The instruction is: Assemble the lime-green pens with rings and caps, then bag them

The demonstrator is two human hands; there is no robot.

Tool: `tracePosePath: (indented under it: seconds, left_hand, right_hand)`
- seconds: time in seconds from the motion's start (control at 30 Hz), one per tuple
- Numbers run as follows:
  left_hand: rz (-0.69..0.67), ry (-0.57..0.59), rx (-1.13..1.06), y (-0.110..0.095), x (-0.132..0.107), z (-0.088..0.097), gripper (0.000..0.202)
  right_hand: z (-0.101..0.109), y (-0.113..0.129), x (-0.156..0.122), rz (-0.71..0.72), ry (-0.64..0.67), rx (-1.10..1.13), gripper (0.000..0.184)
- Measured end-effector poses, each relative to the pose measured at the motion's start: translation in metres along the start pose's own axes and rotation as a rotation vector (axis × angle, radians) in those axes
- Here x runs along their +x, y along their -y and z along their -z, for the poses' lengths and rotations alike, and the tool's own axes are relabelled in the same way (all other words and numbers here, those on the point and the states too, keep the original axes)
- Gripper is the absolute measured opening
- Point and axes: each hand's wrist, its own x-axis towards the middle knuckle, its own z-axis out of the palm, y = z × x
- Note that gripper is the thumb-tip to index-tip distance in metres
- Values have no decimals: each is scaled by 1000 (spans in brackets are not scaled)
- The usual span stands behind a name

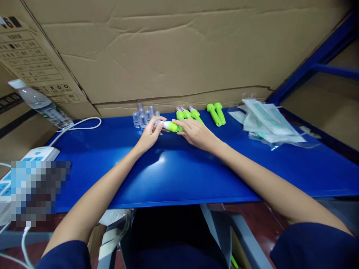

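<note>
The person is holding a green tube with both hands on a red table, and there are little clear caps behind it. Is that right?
Not quite: the table is blue, not red, as the head view shows. The rest holds: the left hand and right hand hold a green tube, with little clear caps behind it.

We see bright overhead light glaring white off the glossy blue tabletop [174, 168] near its front edge; wide-angle distortion bends the edges, and corners darken.
</note>
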Motion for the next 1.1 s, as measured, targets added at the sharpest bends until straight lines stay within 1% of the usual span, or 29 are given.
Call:
tracePosePath:
  seconds: [0.07,0.17,0.27,0.43,0.57,0.7,0.9,1.1]
  left_hand:
    - [7,-3,-2,0,0,-1,43]
    - [13,-15,-32,-1,-1,-3,52]
    - [13,11,-43,-2,-1,-4,53]
    - [36,83,-77,-3,-1,-4,56]
    - [76,92,-138,-3,-1,-4,61]
    - [100,89,-139,-2,-1,-3,61]
    - [124,120,-124,-2,-2,-3,65]
    - [121,143,-63,-3,-3,-2,56]
  right_hand:
    - [0,0,0,2,16,3,47]
    - [2,2,-1,-12,58,6,54]
    - [4,4,-1,-21,86,18,61]
    - [4,4,0,11,42,50,66]
    - [4,4,0,36,7,58,61]
    - [5,3,-1,34,37,15,58]
    - [8,2,-3,37,55,-81,56]
    - [9,2,-3,62,30,-120,52]
